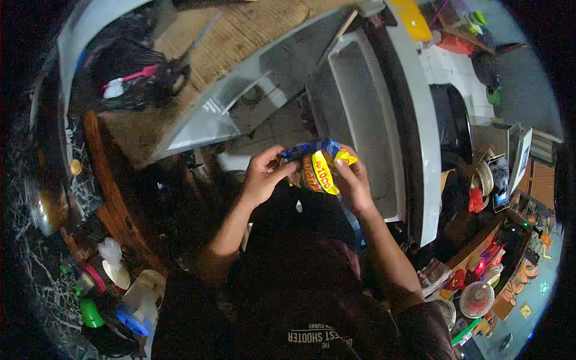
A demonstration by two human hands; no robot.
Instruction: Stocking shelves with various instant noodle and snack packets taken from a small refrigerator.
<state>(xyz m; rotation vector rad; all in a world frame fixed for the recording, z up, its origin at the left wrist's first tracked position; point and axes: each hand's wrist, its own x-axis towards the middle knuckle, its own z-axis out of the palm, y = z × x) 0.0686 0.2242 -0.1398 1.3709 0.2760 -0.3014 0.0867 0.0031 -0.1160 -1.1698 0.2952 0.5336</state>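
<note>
A crinkled snack packet (318, 173), yellow, brown and blue with printed writing, is held up in front of my chest. My left hand (269, 172) pinches its left side between thumb and fingers. On the opposite edge my right hand (355, 180) grips the packet near a yellow corner. Blue wrapping shows along the top, between both hands. Whether the packet is torn open cannot be made out. Below it is my dark printed shirt (315, 288).
Beyond my hands stands a glass-panelled case (364, 108) with a pale frame. A cardboard sheet (243, 40) and a black plastic bag (130, 67) lie at upper left. Lower left holds a clear container with a blue rim (141, 297). A small fan (477, 299) stands among clutter at lower right.
</note>
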